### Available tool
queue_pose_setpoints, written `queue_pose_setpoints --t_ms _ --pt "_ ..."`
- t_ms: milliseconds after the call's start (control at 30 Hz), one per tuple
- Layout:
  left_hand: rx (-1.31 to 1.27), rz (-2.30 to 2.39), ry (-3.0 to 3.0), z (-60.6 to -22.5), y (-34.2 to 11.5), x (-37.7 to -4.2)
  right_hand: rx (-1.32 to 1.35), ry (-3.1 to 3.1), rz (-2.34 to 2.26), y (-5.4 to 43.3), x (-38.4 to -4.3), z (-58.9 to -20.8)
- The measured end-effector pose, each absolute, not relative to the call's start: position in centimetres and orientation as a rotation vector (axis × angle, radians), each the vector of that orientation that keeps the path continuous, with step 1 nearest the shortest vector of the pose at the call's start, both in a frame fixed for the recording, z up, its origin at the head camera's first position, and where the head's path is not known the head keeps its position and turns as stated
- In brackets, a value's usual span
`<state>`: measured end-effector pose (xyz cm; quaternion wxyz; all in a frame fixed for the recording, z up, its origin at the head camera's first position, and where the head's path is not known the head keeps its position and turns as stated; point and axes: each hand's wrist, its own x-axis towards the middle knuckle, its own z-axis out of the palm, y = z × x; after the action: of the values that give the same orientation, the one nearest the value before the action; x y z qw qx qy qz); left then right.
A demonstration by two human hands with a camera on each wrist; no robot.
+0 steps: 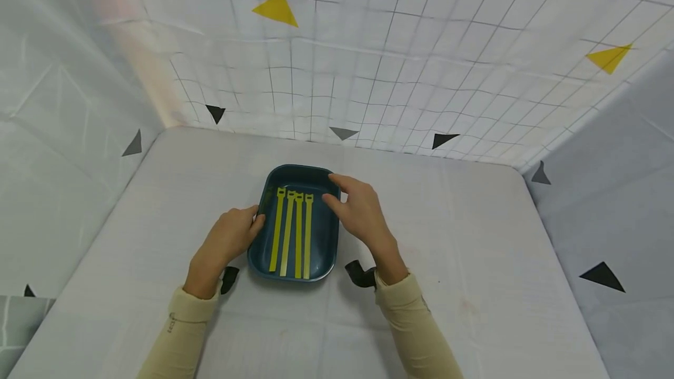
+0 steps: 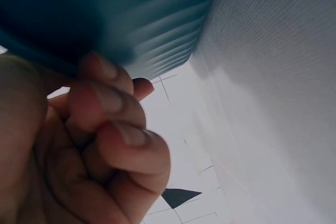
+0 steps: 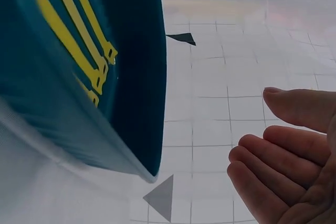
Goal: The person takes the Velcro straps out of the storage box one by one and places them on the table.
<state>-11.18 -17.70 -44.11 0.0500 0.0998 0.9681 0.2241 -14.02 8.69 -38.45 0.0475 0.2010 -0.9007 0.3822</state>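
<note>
A dark teal rectangular tray (image 1: pixel 325 241) stands on the white surface, its long side running away from me. Several yellow cable ties (image 1: pixel 299 235) with slotted heads lie side by side in it, heads toward the far end. My left hand (image 1: pixel 227 235) grips the tray's left rim, thumb over the edge. In the left wrist view its curled fingers (image 2: pixel 134 153) are at the tray's ribbed outer wall (image 2: pixel 163 30). By the far right corner is my right hand (image 1: pixel 363 209); the right wrist view shows its fingers (image 3: pixel 294 153) extended, apart from the tray and holding nothing.
White sheeting covers the table (image 1: pixel 474 238). Behind it rises a gridded white backdrop (image 1: pixel 368 86) with yellow, black and grey triangles. Pale side walls (image 1: pixel 605 192) enclose the space. A black wrist device (image 1: pixel 360 275) sits beneath the right wrist, another (image 1: pixel 229 279) beneath the left.
</note>
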Motion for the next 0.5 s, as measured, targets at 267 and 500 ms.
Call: queue_pose_setpoints --t_ms 267,500 --pt "0.311 0.698 2.947 -44.3 -17.8 -11.2 0.621 -2.737 1.283 7.5 -15.1 -39.2" --pt "0.302 0.697 2.945 -44.3 -17.8 -11.3 0.634 -2.659 1.389 6.6 -15.6 -40.1"
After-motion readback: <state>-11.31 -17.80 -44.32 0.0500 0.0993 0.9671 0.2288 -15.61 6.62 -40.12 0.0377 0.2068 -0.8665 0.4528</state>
